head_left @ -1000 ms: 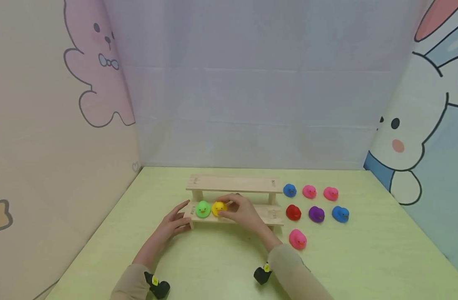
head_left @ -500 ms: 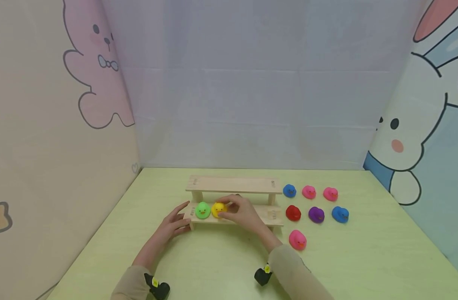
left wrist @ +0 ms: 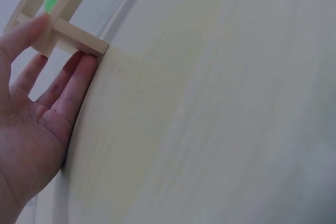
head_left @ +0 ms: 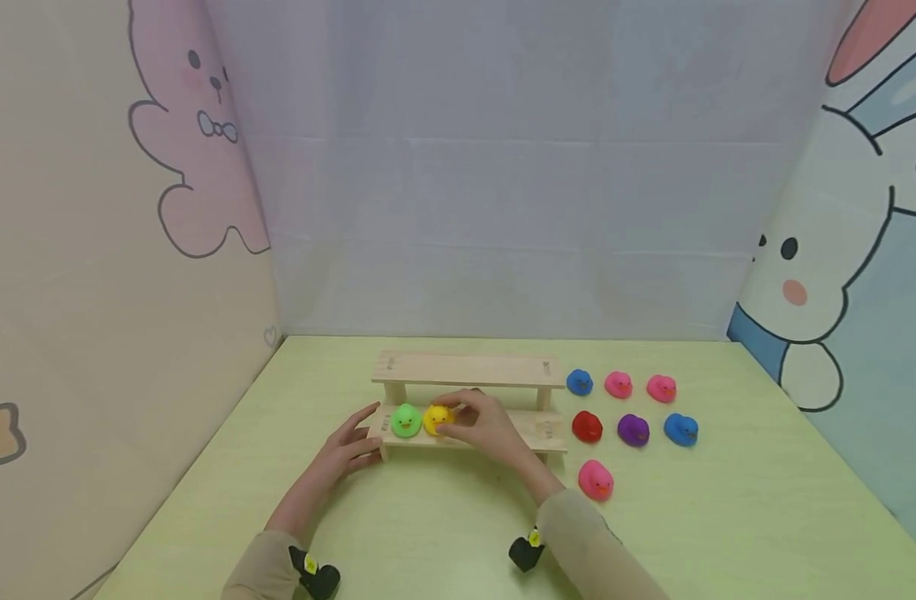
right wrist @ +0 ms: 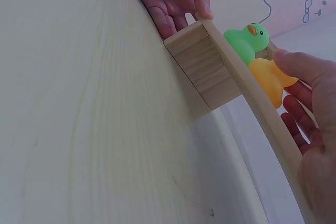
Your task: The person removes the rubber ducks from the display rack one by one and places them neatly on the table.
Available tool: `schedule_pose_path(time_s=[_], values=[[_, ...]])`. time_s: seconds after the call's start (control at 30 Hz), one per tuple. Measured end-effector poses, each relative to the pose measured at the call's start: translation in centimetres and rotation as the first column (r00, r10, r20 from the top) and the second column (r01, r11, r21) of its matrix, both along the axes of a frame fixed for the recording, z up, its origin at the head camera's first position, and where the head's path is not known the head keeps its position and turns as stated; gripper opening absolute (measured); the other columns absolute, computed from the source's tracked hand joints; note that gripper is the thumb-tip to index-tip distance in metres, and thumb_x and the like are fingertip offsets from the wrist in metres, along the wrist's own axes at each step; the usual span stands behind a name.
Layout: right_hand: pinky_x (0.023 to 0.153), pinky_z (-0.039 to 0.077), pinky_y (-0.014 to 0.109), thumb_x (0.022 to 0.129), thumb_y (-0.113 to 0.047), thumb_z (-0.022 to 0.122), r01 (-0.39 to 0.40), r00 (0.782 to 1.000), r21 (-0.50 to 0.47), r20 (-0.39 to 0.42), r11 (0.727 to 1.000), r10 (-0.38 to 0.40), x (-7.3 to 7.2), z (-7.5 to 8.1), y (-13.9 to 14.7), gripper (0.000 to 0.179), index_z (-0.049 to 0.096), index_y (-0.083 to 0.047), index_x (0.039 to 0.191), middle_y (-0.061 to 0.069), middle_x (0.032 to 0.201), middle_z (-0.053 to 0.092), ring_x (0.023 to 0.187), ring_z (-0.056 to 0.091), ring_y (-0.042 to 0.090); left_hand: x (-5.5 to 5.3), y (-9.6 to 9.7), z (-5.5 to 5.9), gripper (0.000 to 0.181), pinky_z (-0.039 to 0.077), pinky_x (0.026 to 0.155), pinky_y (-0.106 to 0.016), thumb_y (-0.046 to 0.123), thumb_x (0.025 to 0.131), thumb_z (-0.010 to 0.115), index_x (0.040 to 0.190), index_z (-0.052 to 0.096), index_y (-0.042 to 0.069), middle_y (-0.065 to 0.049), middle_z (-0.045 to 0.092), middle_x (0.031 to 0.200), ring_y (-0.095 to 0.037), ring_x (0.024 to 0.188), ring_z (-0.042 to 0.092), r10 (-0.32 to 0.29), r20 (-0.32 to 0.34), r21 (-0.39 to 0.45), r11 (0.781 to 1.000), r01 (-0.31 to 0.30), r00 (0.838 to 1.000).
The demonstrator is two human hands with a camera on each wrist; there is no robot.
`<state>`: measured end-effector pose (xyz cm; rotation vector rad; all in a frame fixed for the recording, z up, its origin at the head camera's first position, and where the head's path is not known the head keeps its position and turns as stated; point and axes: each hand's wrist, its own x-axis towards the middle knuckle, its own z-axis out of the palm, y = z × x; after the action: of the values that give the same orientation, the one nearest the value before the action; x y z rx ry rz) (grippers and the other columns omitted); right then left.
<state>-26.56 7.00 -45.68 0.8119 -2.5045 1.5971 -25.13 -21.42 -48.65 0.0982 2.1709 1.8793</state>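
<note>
A two-tier wooden shelf (head_left: 468, 369) stands on the table. On its lower tier sits a green rubber duck (head_left: 407, 421) near the left end, with a yellow rubber duck (head_left: 437, 420) right beside it. My right hand (head_left: 483, 427) pinches the yellow duck between thumb and fingers; the right wrist view shows the duck (right wrist: 270, 80) resting on the board. At the shelf's left end my left hand (head_left: 347, 450) touches the wood. In the left wrist view that hand (left wrist: 39, 114) has its thumb at the board's edge and fairly straight fingers against the support (left wrist: 79, 39).
Right of the shelf, several more rubber ducks sit on the table (head_left: 427, 525): blue (head_left: 579, 382), pink (head_left: 618, 384), red (head_left: 588, 427) and purple (head_left: 633, 430) among them. A pink duck (head_left: 596, 481) sits nearest the front. Cloth walls enclose the back and sides.
</note>
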Motion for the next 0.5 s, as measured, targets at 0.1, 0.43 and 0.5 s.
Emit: schedule_pose_path(time_s=[0.1, 0.43, 0.5], values=[[0.085, 0.055, 0.019, 0.090, -0.019, 0.079, -0.004, 1.000, 0.001, 0.002, 1.000, 0.004, 0.06, 0.06, 0.02, 0.038, 0.071, -0.012, 0.127, 0.002, 0.125, 0.073, 0.102, 0.063, 0.018, -0.05, -0.01, 0.01, 0.072, 0.057, 0.103, -0.034, 0.022, 0.102, 0.062, 0.163, 0.024, 0.022, -0.030, 0.041, 0.157, -0.022, 0.124, 0.064, 0.001, 0.007, -0.001, 1.000, -0.001, 1.000], [0.078, 0.055, 0.019, 0.091, -0.020, 0.078, 0.000, 1.000, 0.002, -0.016, 1.000, 0.000, 0.02, 0.28, -0.02, 0.037, 0.072, -0.011, 0.127, 0.003, 0.118, 0.074, 0.094, 0.061, 0.011, -0.17, -0.08, 0.12, 0.072, 0.056, 0.105, -0.036, 0.022, 0.102, 0.061, 0.164, 0.023, 0.022, -0.031, 0.041, 0.157, -0.021, 0.124, 0.064, -0.009, -0.002, 0.009, 1.000, 0.009, 1.000], [0.077, 0.055, 0.019, 0.091, -0.020, 0.078, -0.002, 1.000, 0.004, -0.016, 1.000, 0.002, 0.07, 0.14, -0.02, 0.037, 0.072, -0.011, 0.127, 0.003, 0.116, 0.073, 0.092, 0.061, 0.011, -0.15, -0.09, 0.05, 0.072, 0.056, 0.106, -0.036, 0.022, 0.102, 0.062, 0.164, 0.023, 0.023, -0.030, 0.041, 0.157, -0.022, 0.125, 0.064, -0.008, 0.002, 0.004, 1.000, 0.008, 1.000]])
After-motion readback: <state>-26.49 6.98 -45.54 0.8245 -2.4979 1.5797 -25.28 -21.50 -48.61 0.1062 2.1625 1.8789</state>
